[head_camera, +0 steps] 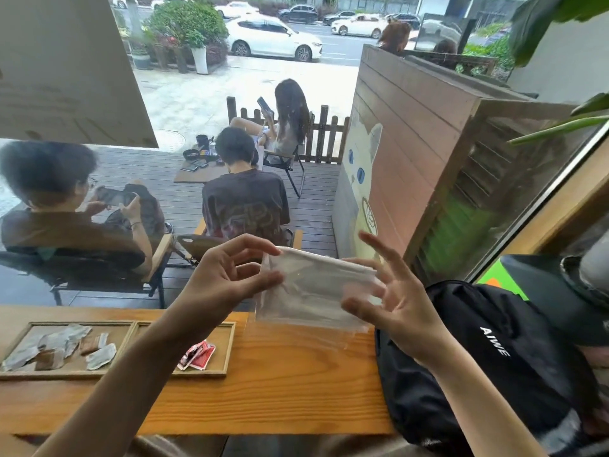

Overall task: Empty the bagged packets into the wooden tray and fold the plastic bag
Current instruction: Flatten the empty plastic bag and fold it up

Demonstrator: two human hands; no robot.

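Note:
I hold a clear plastic bag point(309, 291) in the air above the wooden counter, with nothing visible inside it. My left hand point(227, 275) pinches its left edge between thumb and fingers. My right hand point(392, 298) pinches its right edge, the other fingers spread. The bag looks doubled over along its top. Down at the left lies a two-part wooden tray point(230, 344). Its left compartment holds several grey and brown packets point(62, 347). Red packets point(197, 356) lie in its right compartment, partly hidden by my left forearm.
A black backpack point(494, 357) stands on the counter's right end, close under my right forearm. The wooden counter point(290, 384) runs along a window. Behind the glass, people sit on a deck.

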